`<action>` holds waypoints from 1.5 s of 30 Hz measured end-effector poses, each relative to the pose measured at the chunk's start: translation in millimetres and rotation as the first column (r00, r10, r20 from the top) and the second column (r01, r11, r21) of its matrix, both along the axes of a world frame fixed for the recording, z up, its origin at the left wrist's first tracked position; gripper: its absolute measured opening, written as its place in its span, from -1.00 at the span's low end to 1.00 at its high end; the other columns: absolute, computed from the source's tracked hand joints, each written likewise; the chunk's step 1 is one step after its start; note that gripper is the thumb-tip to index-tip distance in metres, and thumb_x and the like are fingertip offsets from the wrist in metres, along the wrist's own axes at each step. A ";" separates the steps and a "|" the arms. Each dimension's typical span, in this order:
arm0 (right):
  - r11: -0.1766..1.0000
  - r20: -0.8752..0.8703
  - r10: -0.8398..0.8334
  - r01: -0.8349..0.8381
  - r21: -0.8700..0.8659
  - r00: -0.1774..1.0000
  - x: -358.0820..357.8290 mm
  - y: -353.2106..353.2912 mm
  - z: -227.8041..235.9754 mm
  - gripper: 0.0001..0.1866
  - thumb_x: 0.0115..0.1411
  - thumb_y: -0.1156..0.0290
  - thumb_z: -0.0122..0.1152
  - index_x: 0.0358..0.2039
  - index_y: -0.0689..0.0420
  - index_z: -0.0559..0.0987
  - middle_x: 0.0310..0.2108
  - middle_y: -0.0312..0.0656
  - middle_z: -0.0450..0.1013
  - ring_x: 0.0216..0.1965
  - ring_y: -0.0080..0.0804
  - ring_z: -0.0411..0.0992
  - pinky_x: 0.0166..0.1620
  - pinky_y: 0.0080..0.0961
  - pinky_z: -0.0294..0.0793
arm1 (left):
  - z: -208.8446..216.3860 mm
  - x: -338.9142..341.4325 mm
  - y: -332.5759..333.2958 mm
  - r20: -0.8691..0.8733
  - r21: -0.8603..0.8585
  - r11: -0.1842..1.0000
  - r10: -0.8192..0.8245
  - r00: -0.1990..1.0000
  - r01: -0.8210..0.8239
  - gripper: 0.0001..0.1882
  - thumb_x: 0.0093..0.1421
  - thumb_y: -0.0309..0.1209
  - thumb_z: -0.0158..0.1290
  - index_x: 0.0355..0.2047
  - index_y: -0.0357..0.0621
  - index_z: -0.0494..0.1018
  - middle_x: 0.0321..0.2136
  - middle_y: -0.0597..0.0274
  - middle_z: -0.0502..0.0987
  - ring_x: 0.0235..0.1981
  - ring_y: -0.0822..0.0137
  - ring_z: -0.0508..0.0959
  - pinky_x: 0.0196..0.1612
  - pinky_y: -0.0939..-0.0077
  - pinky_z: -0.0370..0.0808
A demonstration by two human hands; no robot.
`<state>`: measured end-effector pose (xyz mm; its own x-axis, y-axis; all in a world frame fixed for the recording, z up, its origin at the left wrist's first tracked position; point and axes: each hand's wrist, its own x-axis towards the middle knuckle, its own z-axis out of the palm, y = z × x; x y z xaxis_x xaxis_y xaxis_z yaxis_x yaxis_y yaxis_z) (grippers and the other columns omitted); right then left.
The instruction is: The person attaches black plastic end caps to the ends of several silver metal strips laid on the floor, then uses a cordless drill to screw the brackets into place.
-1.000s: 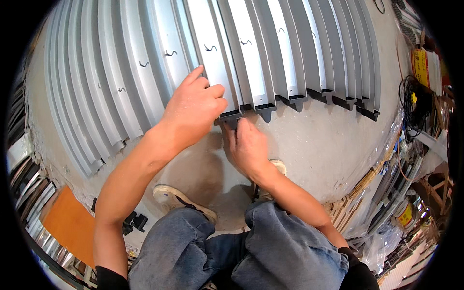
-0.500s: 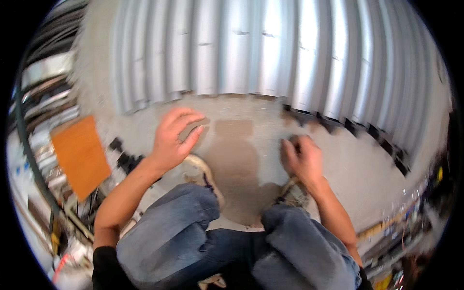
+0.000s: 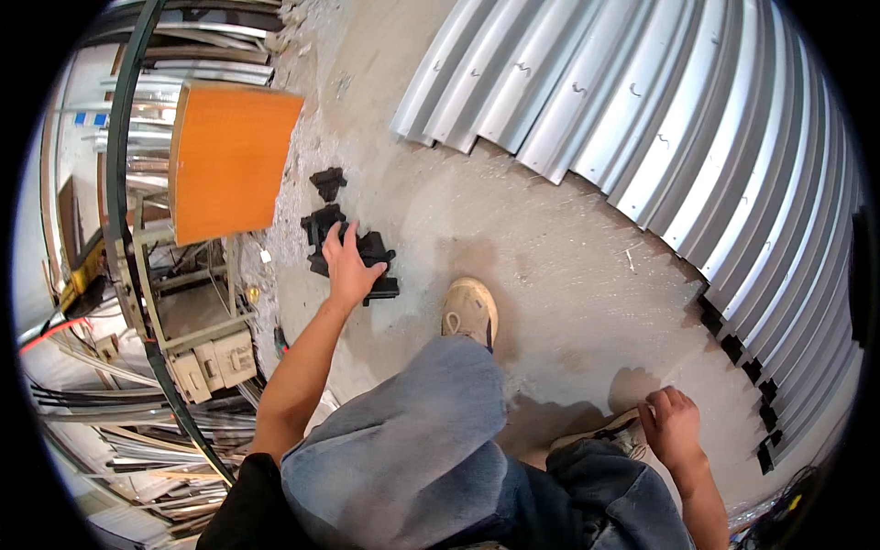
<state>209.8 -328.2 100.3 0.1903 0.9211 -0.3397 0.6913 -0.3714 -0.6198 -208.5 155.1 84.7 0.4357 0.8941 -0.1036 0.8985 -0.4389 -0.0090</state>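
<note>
Far-left stock: long metal strips point(image 3: 147, 445) in a crowded heap, pale and dark lengths mixed; a dark post point(image 3: 119, 165) crosses in front of them.
Orange panel: smooth board point(image 3: 236, 160), upper left, beside the stacked strips; a pale metal frame point(image 3: 206, 335) stands just below it in my view.
Black pieces: small dark fittings point(image 3: 319, 225) in a loose cluster on the concrete floor point(image 3: 550, 266), right of the panel; one sits a little apart at the top.
Left hand: over the cluster point(image 3: 346, 275), fingers spread and thumb well apart from them; fingertips overlap the pieces from where I look, actual contact I cannot tell.
Person: crouched, blue jeans point(image 3: 403, 399), dark sleeve at the left elbow; left shoe point(image 3: 472, 307) flat on the floor, right shoe point(image 3: 614, 438) partly hidden by the knee.
Right hand: low, just beside the right shoe point(image 3: 674, 426), fingers curled inward; the palm is turned from me, so I cannot tell whether anything is in it.
Silver profiles: long ribbed lengths point(image 3: 596, 110) side by side on the floor, upper middle to far right, small dark curved marks on several.
End caps: black point(image 3: 731, 348), at the near ends of the right-hand profiles.
</note>
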 end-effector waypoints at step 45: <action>0.158 -0.844 -0.287 0.847 -0.507 -0.452 -63.8 81.5 -29.8 -0.31 0.46 0.08 0.36 0.32 0.36 0.38 0.07 -0.06 0.57 0.00 -0.38 0.60 0.06 -0.36 0.64 | -28.6 310.0 -182.5 0.570 -0.744 -0.271 0.220 0.792 0.611 -0.61 0.20 -0.59 0.35 -0.05 -0.09 0.42 -0.11 0.40 0.44 -0.04 0.49 0.44 0.17 0.45 0.41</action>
<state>146.0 -246.7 70.5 0.5997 0.4116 -0.6863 -0.8000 0.3291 -0.5016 101.5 -27.5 56.1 0.8919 -0.2431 -0.3813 0.4437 0.3082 0.8415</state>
